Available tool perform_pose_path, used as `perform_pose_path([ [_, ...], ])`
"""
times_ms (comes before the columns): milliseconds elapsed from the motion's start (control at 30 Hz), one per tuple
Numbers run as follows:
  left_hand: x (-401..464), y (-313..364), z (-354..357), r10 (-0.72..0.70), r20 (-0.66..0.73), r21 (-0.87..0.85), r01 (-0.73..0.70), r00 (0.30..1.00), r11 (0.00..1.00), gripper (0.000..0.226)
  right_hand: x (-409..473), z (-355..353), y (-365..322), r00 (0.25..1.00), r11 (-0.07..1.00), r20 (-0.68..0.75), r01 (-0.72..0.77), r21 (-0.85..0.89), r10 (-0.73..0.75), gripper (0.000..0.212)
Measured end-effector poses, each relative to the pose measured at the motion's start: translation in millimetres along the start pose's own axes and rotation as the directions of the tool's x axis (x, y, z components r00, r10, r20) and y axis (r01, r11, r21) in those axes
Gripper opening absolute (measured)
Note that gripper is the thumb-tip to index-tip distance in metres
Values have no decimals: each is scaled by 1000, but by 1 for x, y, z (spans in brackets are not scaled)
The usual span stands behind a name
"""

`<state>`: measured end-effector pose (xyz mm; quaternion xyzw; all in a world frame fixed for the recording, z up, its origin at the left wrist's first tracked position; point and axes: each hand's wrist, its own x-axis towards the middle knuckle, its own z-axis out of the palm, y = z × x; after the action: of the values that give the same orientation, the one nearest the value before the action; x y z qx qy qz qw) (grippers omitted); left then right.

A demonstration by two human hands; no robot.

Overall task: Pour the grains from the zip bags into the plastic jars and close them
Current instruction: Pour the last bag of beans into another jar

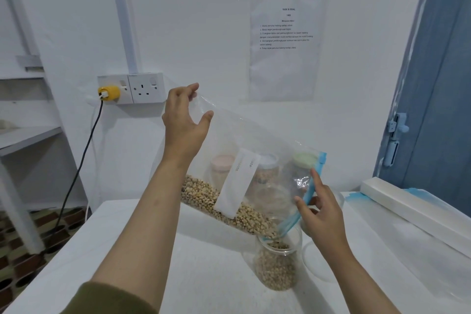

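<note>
A clear zip bag (254, 143) with a blue zip strip and a white label is tilted down to the right. Beige grains (204, 194) lie along its lower edge and run out of its mouth into an open clear plastic jar (277, 265), which is partly filled. My left hand (183, 120) pinches the bag's raised bottom corner. My right hand (321, 211) holds the blue zip edge at the mouth, just above the jar.
Three lidded jars stand behind the bag at the wall: pink lid (221, 160), white lid (267, 160), green lid (303, 158). A round clear lid (316, 262) lies right of the open jar. A white box (397, 199) sits at the table's right. A wall socket (132, 88) holds a plugged cable.
</note>
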<state>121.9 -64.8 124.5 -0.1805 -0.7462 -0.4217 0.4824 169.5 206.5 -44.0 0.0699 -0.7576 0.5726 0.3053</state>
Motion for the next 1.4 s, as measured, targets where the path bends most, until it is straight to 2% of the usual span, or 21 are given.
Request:
perform_pose_path([
  [1400, 3, 9, 10, 17, 4, 21, -17, 1000, 1000, 55, 1, -4, 4, 999, 999, 24, -23, 49, 22, 69],
])
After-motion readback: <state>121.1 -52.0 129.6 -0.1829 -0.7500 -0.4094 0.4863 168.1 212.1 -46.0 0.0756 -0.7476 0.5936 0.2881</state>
